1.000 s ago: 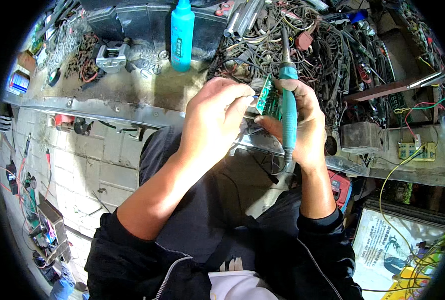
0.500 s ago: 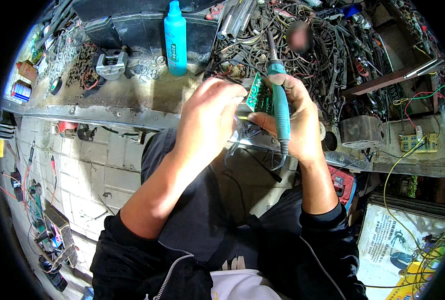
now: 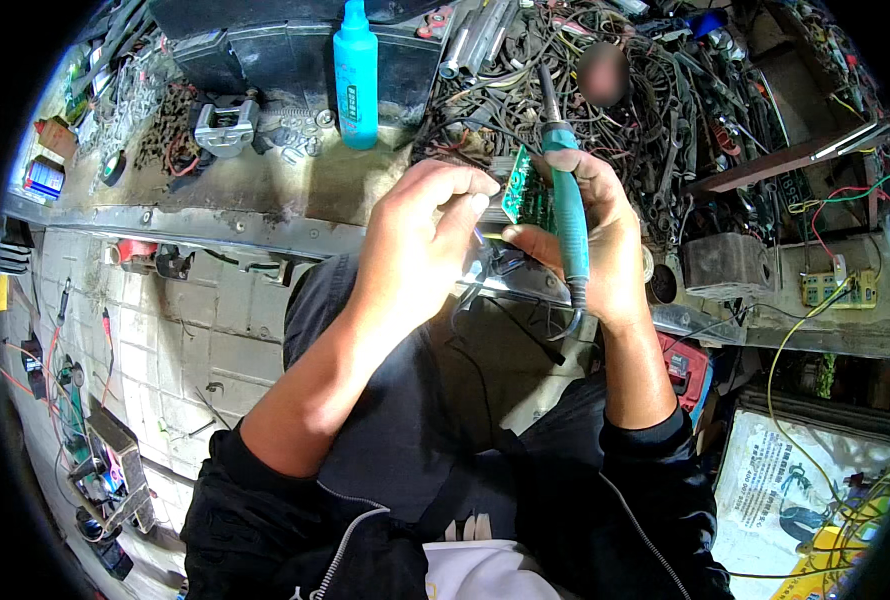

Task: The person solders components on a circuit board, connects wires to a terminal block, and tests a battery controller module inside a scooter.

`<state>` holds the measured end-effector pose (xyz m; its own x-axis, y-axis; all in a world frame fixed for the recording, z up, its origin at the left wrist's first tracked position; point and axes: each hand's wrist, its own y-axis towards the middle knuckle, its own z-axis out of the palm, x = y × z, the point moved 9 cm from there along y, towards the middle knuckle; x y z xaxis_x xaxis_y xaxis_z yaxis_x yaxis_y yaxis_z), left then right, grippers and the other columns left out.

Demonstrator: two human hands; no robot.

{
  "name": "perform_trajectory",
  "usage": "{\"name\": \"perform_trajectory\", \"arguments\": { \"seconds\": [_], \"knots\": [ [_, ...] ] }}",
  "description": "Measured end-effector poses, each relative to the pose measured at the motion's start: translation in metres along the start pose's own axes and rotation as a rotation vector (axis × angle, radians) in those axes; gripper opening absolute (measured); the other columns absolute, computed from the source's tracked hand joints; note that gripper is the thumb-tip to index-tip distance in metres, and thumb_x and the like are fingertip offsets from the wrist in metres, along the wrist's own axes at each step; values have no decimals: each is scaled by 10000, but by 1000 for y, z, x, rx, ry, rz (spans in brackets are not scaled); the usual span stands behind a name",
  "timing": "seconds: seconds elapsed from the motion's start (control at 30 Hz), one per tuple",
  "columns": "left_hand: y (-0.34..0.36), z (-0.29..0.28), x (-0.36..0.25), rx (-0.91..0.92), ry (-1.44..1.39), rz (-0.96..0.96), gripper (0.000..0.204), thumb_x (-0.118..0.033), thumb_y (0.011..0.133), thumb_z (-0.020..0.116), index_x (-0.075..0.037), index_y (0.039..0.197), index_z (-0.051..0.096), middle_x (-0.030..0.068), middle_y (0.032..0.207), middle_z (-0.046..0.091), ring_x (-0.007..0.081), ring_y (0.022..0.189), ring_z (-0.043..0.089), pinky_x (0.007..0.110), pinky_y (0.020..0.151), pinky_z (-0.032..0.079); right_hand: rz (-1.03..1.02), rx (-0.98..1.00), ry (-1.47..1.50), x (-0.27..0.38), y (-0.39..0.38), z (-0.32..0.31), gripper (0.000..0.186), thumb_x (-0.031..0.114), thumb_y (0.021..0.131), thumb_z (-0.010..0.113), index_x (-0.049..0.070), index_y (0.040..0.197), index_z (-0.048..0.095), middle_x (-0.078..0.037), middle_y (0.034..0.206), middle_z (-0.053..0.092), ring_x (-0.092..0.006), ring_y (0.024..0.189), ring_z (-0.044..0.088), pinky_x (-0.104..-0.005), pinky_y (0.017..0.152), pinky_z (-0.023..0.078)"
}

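A flat green circuit board [image 3: 527,197] stood tilted between two bare hands near the front edge of a worn workbench [image 3: 305,205]. The right hand [image 3: 610,240] curled around a teal-handled soldering iron [image 3: 569,215] with a metal shaft, its thumb beside the board. The left hand [image 3: 425,225] had thumb and fingertips close together at the board's left side; whether they pinched anything could not be told. Beyond lay tangled dark cables [image 3: 655,130], with an upright bright-blue plastic bottle [image 3: 356,85] to the left.

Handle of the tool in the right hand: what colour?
Handle: teal, best in the head view.
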<state>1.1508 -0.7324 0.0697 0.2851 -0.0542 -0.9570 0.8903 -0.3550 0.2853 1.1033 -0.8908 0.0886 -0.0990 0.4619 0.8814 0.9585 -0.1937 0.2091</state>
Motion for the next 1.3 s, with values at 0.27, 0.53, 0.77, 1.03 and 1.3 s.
{"name": "perform_trajectory", "arguments": {
  "seconds": [0.27, 0.53, 0.77, 1.03, 1.3],
  "knots": [
    [-4, 6, 12, -16, -124, -35, 122, -38, 933, 567, 8, 1031, 624, 23, 987, 616, 85, 854, 570, 236, 762, 478, -103, -33, 28, -2, -2, 0, 664, 56, 630, 852, 49, 1201, 514, -91, 1124, 643, -157, 991, 618, -312, 890, 489],
    [-4, 13, 28, 62, -456, -146, 180, -74, 903, 633, -31, 1077, 644, 4, 995, 635, 57, 828, 570, 210, 699, 473, -66, -34, 19, -2, 2, -2, 655, 53, 633, 846, 62, 1200, 519, -90, 1116, 648, -158, 984, 622, -310, 877, 493],
    [-3, 12, 43, 44, -562, -205, 210, -27, 869, 657, -36, 1079, 646, 17, 991, 645, 66, 826, 588, 196, 668, 482, -44, -15, -48, 5, 5, 2, 631, 83, 643, 835, 53, 1194, 529, -102, 1005, 679, -171, 886, 654, -307, 817, 507],
    [0, 12, 57, 58, -828, -360, 180, -1, 920, 557, -33, 1083, 626, 83, 1017, 661, 168, 899, 650, 307, 732, 568, -113, 32, -150, 27, 13, 0, 551, 204, 739, 820, 68, 1192, 537, -105, 985, 672, -167, 843, 644, -313, 783, 507],
    [2, 11, 52, 106, -1009, -365, 183, -24, 905, 592, -69, 1078, 628, 84, 1015, 661, 186, 874, 648, 366, 724, 571, -275, -442, 490, 43, -32, -103, 522, 410, 817, 659, -42, 1056, 549, -112, 829, 604, -164, 633, 574, -277, 594, 482]
  ]
}}
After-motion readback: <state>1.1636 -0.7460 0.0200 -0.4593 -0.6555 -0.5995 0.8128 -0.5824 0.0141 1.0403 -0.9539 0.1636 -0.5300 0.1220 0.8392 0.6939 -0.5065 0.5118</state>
